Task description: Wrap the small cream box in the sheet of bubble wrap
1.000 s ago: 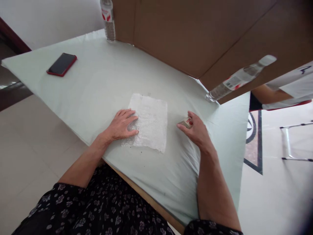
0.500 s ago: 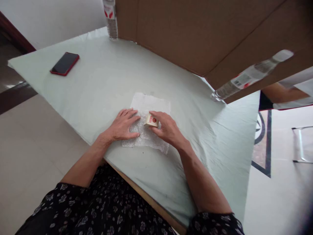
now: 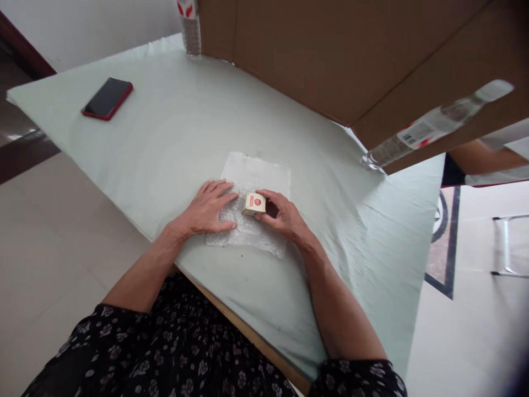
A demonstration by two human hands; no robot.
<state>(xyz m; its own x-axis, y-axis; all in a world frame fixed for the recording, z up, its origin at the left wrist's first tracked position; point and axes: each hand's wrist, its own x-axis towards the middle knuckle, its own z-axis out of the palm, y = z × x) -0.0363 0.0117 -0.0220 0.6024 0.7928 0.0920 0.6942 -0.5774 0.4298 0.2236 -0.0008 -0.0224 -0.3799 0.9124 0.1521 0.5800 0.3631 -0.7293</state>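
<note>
A small cream cardboard box (image 3: 254, 204) with red print sits over the middle of a sheet of bubble wrap (image 3: 258, 173). My right hand (image 3: 283, 216) grips the box from its right side, thumb in front and fingers behind. On the left part of the wrap rests my left hand (image 3: 210, 209), fingers spread and holding nothing, a short gap away from the box. Part of the wrap is hidden under my hands.
A pale green cloth covers the table (image 3: 165, 138). At the far left lies a phone (image 3: 108, 98) in a red case. A large cardboard panel (image 3: 314, 55) stands behind, with water bottles (image 3: 190, 33) at its edges. Another person's arm (image 3: 483, 157) shows at right.
The box has tilted so its printed top faces up more squarely, and it has shifted slightly left in my right hand. My left hand stays about where it was. The view has moved slightly.
</note>
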